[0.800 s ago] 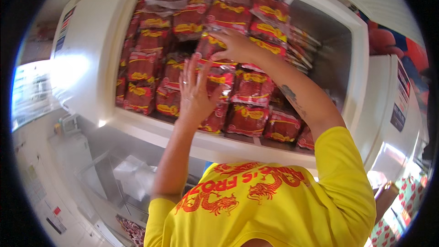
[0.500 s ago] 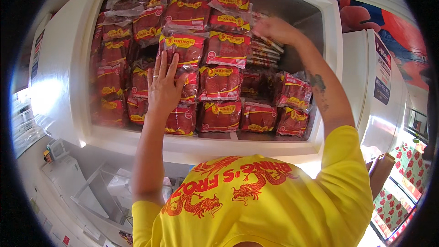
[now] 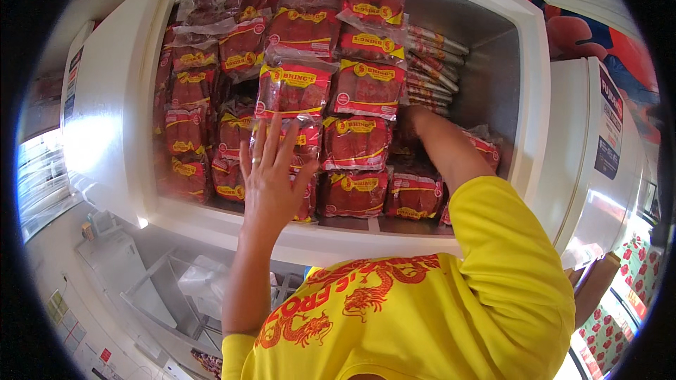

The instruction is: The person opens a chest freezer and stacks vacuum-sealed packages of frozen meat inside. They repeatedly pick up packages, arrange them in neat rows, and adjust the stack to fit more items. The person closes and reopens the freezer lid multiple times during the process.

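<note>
My left hand [image 3: 270,181] has its fingers spread and stretched over the vacuum-style clear packs of reddish-brown meat. Its fingertips are at the lower edge of a raised meat pack [image 3: 294,90] with a red and yellow label; whether they touch it I cannot tell. My right hand [image 3: 414,121] reaches down into a gap between the packs, right of another meat pack [image 3: 358,142]. Its fingers are hidden there, so what they hold does not show. Just beyond it is a stack of flat packs [image 3: 431,70] lying edge-on.
A white chest freezer [image 3: 204,229] surrounds the packs with its raised rim. Its metal inner wall [image 3: 496,63] shows at the back right. More meat packs [image 3: 189,123] are piled on the left. A second white appliance [image 3: 570,119] stands on the right.
My right hand has moved from the stack of flat packs nearer to me and down into the gap. My left hand has drawn back a little from the raised pack. The view has shifted slightly.
</note>
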`<state>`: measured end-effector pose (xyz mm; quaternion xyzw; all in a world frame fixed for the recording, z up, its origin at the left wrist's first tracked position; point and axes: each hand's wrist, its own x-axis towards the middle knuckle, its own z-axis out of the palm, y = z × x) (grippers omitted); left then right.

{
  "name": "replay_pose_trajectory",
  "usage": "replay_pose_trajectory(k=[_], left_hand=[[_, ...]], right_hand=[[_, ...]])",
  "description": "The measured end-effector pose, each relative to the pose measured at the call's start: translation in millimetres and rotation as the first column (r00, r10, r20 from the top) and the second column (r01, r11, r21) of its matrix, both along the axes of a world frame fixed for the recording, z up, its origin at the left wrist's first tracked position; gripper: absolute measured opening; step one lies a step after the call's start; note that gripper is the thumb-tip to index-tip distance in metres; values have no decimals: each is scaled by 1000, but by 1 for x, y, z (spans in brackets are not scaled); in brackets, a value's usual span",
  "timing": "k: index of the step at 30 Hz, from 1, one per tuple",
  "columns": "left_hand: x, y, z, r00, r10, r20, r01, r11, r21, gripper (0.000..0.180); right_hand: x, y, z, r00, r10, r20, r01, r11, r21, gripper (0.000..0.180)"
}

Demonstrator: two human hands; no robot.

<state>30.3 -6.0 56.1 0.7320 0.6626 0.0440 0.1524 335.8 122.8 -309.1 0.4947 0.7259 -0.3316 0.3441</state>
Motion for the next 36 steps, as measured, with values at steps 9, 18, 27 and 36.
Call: replay_pose_trajectory(k=[9, 18, 27, 36], left_hand=[[-19, -36, -11, 987, 131, 96, -124, 989, -77, 62], [-8, -25, -1, 996, 46, 82, -41, 998, -56, 61], [-11, -12, -6, 995, 22, 94, -23, 1000, 9, 61], [-9, 84, -60, 998, -47, -38, 54, 977, 208, 59]], right_hand=[[-6, -24, -6, 1000, -16, 24, 16, 1000, 23, 26], [7, -14, 39, 996, 92, 20, -93, 995, 24, 22], [31, 66, 264, 972, 237, -15, -231, 959, 167, 18], [-18, 122, 351, 191, -412, -891, 539, 803, -256, 12]])
